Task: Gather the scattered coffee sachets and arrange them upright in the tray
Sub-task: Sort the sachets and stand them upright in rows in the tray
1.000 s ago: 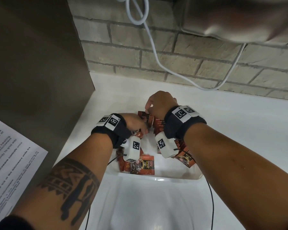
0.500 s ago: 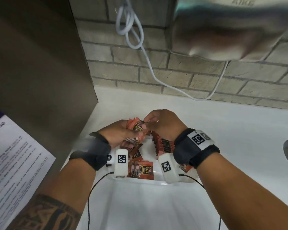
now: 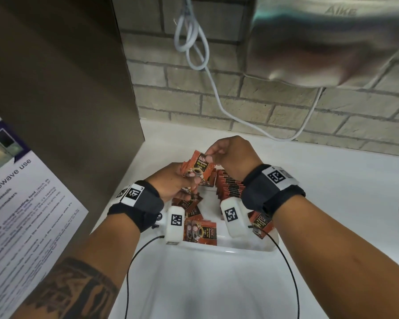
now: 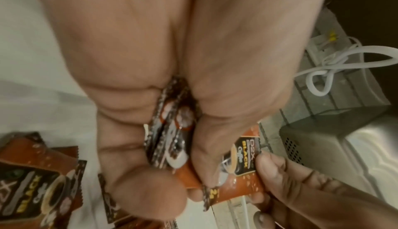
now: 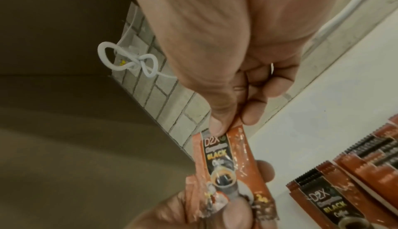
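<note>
Above a white tray (image 3: 251,246) sitting on a white surface (image 3: 332,180), the left hand (image 3: 171,183) is gripping a small bunch of coffee sachets (image 4: 172,140). The right hand (image 3: 235,155) is pinching the top sachet (image 3: 199,165) by its upper edge. A row of sachets (image 3: 230,187) is standing upright in the tray; others (image 3: 202,231) are lying flat.

The white plastic tray (image 3: 228,248) is mostly hidden beneath both wrists; small print on the white paper microwave notice (image 3: 21,217) is blurred.
</note>
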`<action>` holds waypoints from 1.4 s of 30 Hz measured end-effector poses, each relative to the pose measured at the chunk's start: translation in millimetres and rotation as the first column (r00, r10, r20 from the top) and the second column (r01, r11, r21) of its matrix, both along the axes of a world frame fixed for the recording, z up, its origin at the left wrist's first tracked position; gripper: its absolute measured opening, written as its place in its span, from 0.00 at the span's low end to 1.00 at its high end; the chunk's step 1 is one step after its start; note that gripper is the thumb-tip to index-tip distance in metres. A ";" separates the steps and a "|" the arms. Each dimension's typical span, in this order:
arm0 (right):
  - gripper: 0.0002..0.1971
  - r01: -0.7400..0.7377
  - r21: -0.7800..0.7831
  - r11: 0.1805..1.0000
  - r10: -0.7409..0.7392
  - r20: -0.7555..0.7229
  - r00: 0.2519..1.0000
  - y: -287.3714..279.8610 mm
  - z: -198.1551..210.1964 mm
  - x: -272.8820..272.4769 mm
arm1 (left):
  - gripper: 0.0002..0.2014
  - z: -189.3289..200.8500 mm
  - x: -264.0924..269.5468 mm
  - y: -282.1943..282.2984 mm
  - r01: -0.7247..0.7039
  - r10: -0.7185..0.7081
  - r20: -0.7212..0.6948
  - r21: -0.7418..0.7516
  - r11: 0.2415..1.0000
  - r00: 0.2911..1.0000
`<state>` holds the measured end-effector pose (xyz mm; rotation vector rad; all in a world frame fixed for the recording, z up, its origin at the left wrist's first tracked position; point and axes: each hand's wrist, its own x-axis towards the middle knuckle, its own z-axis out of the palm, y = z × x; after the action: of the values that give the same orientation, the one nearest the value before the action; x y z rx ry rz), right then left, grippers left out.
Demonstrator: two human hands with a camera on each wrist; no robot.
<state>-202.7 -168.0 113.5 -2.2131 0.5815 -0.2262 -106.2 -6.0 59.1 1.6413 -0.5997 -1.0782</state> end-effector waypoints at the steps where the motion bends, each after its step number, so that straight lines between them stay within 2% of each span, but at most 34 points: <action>1: 0.01 0.006 0.013 1.000 -0.006 0.000 1.000 -1.7 0.4 1.4 | 0.09 -1.2 0.2 -1.1 -0.009 0.009 -0.013 0.003 1.000 1.000; 3: 0.02 0.034 0.010 0.999 -0.034 -0.004 0.999 -6.3 1.1 4.1 | 0.10 -3.2 3.2 -1.6 -0.013 0.014 -0.017 0.069 0.998 1.000; 5: 0.04 0.061 -0.028 0.998 -0.061 -0.031 0.998 -13.1 0.8 7.9 | 0.10 -4.9 10.3 -0.4 0.015 -0.023 0.024 0.264 0.964 0.999; 7: 0.07 0.046 -0.105 0.993 -0.057 -0.100 0.993 -16.3 -1.5 12.8 | 0.11 -4.7 17.7 -0.1 0.065 -0.134 0.109 0.486 0.871 0.985; 10: 0.08 -0.028 -0.239 0.971 -0.037 -0.266 0.963 -13.8 -14.2 24.6 | 0.13 0.6 16.5 -10.0 0.134 -0.300 0.176 0.612 0.780 0.938; 12: 0.07 -0.056 -0.334 0.941 -0.073 -0.361 0.930 -10.2 -26.7 33.6 | 0.11 2.9 11.4 -21.6 0.172 -0.365 0.189 0.632 0.756 0.912; 15: 0.11 -0.057 -0.431 0.900 -0.133 -0.397 0.908 -7.6 -42.0 44.6 | 0.07 1.2 6.0 -37.3 0.195 -0.455 0.229 0.676 0.710 0.860; 18: 0.07 -0.100 -0.479 0.872 -0.150 -0.456 0.877 -6.9 -51.8 51.5 | 0.08 -5.5 8.8 -47.5 0.214 -0.507 0.250 0.692 0.689 0.825; 20: 0.09 -0.129 -0.499 0.857 -0.160 -0.495 0.854 -7.4 -56.9 54.1 | 0.11 -8.5 11.4 -51.5 0.221 -0.523 0.258 0.694 0.685 0.812; 22: 0.09 -0.130 -0.499 0.857 -0.163 -0.500 0.851 -8.6 -60.1 55.9 | 0.14 -8.1 11.9 -54.9 0.230 -0.550 0.261 0.708 0.668 0.793; 27: 0.06 -0.144 -0.475 0.868 -0.144 -0.519 0.842 -11.7 -63.7 57.3 | 0.15 -5.2 11.4 -60.5 0.273 -0.617 0.282 0.709 0.650 0.735; 31: 0.04 -0.118 -0.464 0.878 -0.159 -0.516 0.842 -12.6 -65.6 57.3 | 0.16 -10.2 11.7 -62.9 0.282 -0.606 0.289 0.685 0.672 0.741; 33: 0.07 -0.124 -0.448 0.886 -0.141 -0.513 0.847 -13.4 -67.7 56.6 | 0.16 -11.0 11.6 -64.5 0.284 -0.611 0.308 0.676 0.680 0.729; 36: 0.13 -0.117 -0.420 0.900 -0.114 -0.485 0.867 -14.2 -69.0 54.7 | 0.16 -14.2 14.2 -65.1 0.292 -0.634 0.306 0.691 0.661 0.711; 40: 0.11 -0.099 -0.408 0.907 -0.100 -0.439 0.893 -16.0 -64.4 49.0 | 0.16 -19.9 17.7 -64.2 0.294 -0.662 0.289 0.725 0.623 0.692; 42: 0.10 -0.104 -0.415 0.904 -0.091 -0.424 0.901 -17.1 -59.3 46.2 | 0.16 -21.6 17.6 -63.9 0.272 -0.644 0.273 0.740 0.615 0.715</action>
<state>-156.6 -185.1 54.3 -2.7231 0.8279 0.1747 -88.6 -69.9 37.5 2.5454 -1.1763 -1.3279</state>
